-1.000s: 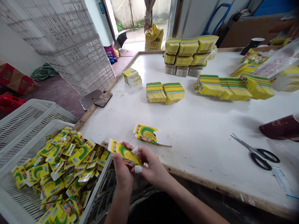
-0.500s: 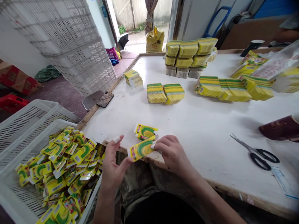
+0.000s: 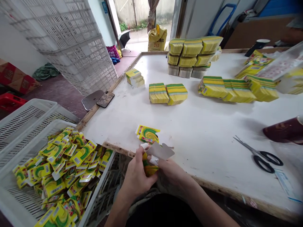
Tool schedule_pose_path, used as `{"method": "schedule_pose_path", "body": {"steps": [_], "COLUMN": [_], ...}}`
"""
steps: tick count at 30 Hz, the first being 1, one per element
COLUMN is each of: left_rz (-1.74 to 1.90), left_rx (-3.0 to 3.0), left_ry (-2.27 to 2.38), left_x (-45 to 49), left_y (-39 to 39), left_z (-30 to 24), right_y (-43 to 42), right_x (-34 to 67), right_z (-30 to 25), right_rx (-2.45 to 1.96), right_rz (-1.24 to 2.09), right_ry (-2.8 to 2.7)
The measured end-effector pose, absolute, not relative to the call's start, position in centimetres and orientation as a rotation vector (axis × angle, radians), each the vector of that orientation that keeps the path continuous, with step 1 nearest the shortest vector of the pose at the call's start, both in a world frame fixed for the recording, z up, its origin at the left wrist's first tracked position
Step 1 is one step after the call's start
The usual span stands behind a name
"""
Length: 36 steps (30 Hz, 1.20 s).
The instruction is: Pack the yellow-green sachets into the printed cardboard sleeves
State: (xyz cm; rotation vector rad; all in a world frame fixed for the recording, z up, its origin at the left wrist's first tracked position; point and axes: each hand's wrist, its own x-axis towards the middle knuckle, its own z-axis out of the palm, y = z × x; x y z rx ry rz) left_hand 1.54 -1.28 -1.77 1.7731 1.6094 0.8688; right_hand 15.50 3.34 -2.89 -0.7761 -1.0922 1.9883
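At the table's near edge, my left hand (image 3: 138, 171) and my right hand (image 3: 169, 168) are close together, both closed on one small yellow-and-green cardboard carton (image 3: 151, 170). Its plain grey inner side (image 3: 161, 152) faces up between my fingers, and part of the print is hidden behind them. White wrapping covers a fingertip on each hand. Just beyond my fingers another yellow-and-green carton (image 3: 148, 134) lies on the white table (image 3: 201, 126). To my left, a white plastic crate (image 3: 17, 201) holds a heap of similar small cartons (image 3: 63, 160).
Bundled flat cartons sit in two stacks (image 3: 167, 94), a row (image 3: 236, 89) and a tall pile (image 3: 193, 56). Black-handled scissors (image 3: 259, 156) and a dark cup (image 3: 284, 129) lie right. A phone (image 3: 105, 99) rests on the left edge. Someone's arm shows at far right.
My left hand has moved right to meet my right hand. The carton has turned, from printed face showing to grey inner side showing. The carton on the table has stayed put.
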Motion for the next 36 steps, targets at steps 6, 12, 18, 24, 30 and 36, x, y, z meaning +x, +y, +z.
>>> {"method": "schedule_pose_path", "body": {"steps": [6,12,18,24,30,36], "left_rz": [0.948,0.874,0.988,0.794,0.620,0.541], "left_rx": [1.902,1.747,1.849,1.694,1.688,1.787], "left_ry": [1.593,1.613,1.845,1.921,1.733,1.806], "left_x": [1.5,1.4,1.7,0.6,-0.3,-0.9], "left_y": [-1.1,-0.7,-1.0,-1.6,-1.3,-0.8], "left_z": [-1.8,-1.9,-4.1,-2.6,-0.4,0.5], "right_y": [4.1,3.0,3.2,3.5,4.5,4.1], "right_x": [15.4,16.1,16.0,16.7,18.4,17.7], "right_z": [-2.3,-2.1,-2.7,-2.5,-0.2,-0.3], "right_rx": [-0.827,-0.718,-0.765,-0.867,-0.874,-0.881], "right_rz": [1.916,1.469,1.059,1.014,1.093,1.042], "right_ry": [-1.146,-1.776,-1.904,-2.199,-2.412,-2.333]}}
